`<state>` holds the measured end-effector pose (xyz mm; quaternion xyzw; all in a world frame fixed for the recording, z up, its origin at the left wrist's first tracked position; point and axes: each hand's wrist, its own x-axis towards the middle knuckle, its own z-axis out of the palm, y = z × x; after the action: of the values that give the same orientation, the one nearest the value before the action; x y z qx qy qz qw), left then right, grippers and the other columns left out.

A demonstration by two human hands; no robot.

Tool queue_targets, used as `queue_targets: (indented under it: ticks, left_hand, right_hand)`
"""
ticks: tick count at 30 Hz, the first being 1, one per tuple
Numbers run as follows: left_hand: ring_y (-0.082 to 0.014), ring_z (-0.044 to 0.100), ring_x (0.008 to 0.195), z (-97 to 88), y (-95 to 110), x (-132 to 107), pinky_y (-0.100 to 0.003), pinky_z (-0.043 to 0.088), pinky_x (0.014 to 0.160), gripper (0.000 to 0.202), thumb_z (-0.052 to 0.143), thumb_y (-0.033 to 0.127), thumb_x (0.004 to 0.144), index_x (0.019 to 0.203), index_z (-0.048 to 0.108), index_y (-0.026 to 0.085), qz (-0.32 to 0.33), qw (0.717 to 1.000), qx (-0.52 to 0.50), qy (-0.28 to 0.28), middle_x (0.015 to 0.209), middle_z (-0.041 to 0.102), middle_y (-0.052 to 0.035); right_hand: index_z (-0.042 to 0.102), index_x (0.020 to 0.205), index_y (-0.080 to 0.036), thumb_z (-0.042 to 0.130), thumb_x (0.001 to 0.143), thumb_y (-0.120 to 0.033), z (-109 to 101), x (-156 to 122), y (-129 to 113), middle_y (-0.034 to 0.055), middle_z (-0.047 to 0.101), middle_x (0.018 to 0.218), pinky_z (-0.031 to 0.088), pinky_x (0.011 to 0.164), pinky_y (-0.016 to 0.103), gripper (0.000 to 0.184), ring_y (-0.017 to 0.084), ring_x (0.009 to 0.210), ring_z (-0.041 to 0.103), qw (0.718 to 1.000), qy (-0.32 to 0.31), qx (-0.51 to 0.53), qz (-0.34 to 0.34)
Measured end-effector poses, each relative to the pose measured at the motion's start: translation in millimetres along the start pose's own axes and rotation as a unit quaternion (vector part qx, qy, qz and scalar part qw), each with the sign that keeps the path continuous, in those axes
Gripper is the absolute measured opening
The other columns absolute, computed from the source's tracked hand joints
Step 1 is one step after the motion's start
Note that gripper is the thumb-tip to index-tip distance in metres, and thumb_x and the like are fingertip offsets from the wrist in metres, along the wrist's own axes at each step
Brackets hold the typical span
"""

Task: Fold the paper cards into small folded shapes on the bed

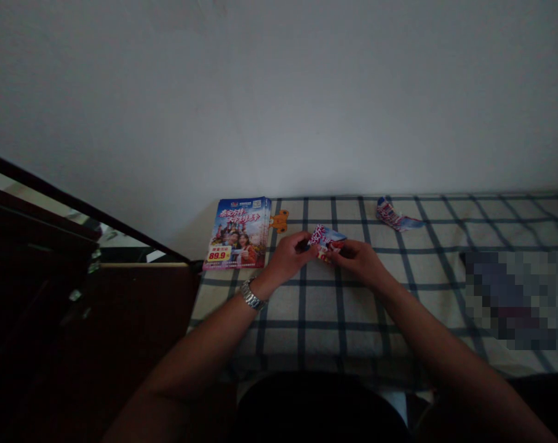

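I judge the folding partway.
Checked cloth (320, 320) spans the lower frame; the flyer stack (237, 231), left of centre, lies flat, apparently unworked; a creased flyer (391, 216) rests right of centre; at centre, left hand (291, 253) and right hand (360, 259) pinch a folded flyer (323, 239), seemingly unfinished.

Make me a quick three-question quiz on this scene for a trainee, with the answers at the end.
1. Multiple choice: what lies just to the right of the flyer stack?
A) a mug
B) an orange bear-shaped item
C) a spoon
2. True or false: a metal-link band is worn at the wrist end of the left forearm.
3. Short answer: what do the left hand and right hand hold between them?

Key: 1. B. 2. True. 3. A small piece of printed paper.
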<state>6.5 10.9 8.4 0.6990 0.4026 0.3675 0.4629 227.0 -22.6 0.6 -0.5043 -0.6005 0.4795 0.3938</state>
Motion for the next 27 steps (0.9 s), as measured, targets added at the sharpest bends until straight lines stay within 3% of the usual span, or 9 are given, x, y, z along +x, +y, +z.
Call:
queue_targets:
  ticks: [9,15,21,27]
  left_hand:
    - [-0.0154,0.057,0.072,2.0,-5.3,-0.2,-0.025,0.043,0.064,0.035,0.071,0.050,0.092,0.094,0.069,0.015,0.006,1.000,-0.001,-0.030,0.082,0.067,-0.0013]
    - [-0.0159,0.057,0.073,1.4,-3.0,0.5,-0.026,0.043,0.067,0.036,0.069,0.050,0.093,0.097,0.071,0.014,0.002,1.000,-0.007,-0.005,0.083,0.068,-0.0020]
    - [-0.0170,0.059,0.077,-0.6,-0.3,1.8,-0.026,0.044,0.069,0.034,0.070,0.047,0.092,0.100,0.072,0.014,0.006,1.000,-0.024,0.016,0.086,0.069,-0.0025]
    - [-0.0174,0.059,0.077,0.5,-2.9,1.8,-0.027,0.045,0.069,0.035,0.069,0.048,0.092,0.101,0.072,0.015,0.004,1.000,-0.024,0.015,0.088,0.069,-0.0030]
  right_hand:
    - [0.079,0.091,-0.020,0.077,0.085,-0.053,0.3,-1.3,1.6,0.0049,0.078,0.081,0.052,0.063,0.032,0.034,0.022,0.070,0.069,1.000,-0.010,-0.028,-0.009]
    - [0.079,0.095,-0.021,0.076,0.087,-0.052,1.6,-1.6,1.9,0.0047,0.079,0.088,0.055,0.069,0.033,0.033,0.023,0.077,0.070,0.999,-0.032,-0.017,-0.016]
    - [0.074,0.084,-0.021,0.073,0.090,-0.051,0.7,-2.9,-3.5,0.0034,0.076,0.079,0.052,0.066,0.031,0.031,0.021,0.072,0.069,0.998,-0.063,-0.010,0.001]
    - [0.073,0.083,-0.021,0.070,0.092,-0.052,-0.1,-3.3,-3.4,0.0032,0.075,0.077,0.051,0.064,0.031,0.032,0.020,0.069,0.068,0.997,-0.071,-0.021,0.002]
